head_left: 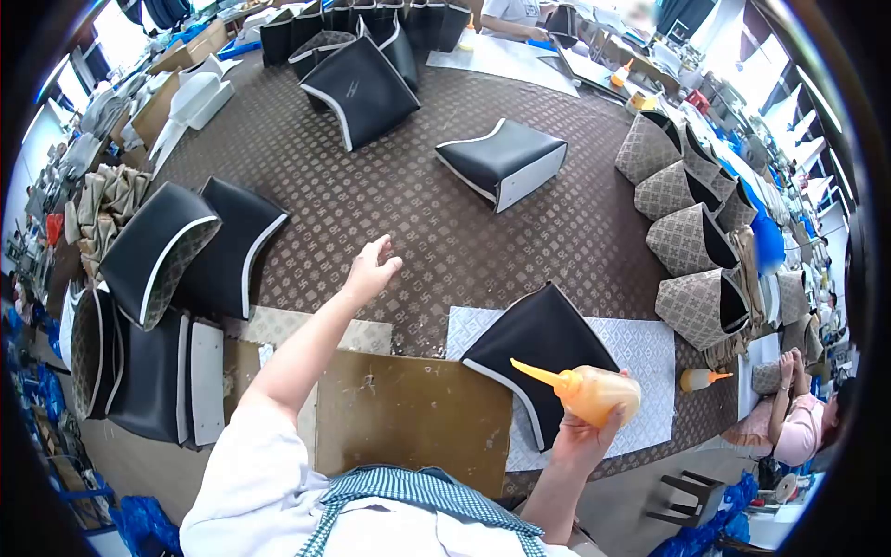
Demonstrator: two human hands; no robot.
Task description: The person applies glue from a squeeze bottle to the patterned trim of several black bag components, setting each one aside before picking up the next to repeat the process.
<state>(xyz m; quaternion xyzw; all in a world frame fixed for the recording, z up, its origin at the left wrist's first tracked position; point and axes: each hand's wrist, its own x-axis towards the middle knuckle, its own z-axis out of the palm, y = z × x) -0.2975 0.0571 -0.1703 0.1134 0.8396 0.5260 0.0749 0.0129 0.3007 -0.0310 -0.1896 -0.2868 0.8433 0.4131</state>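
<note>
My right hand (585,440) is wrapped round a squeeze bottle (601,395) of yellowish glue, its long orange nozzle pointing left. Just behind the bottle, a black bag panel piece (543,339) with a white edge lies on a white patterned sheet (640,353). My left hand (375,269) reaches out over the brown patterned tabletop (362,204), fingers extended, thumb apart, holding nothing. Farther off, a black bag body (506,160) with a pale base lies on its side. Another black bag body (362,88) with a small logo leans among others.
Black bag bodies (153,251) are stacked at the left. Several beige patterned bag bodies (691,237) line the right edge, near a second glue bottle (701,380). A brown board (408,408) lies before me. One person (798,422) sits right; another (510,17) works across the table.
</note>
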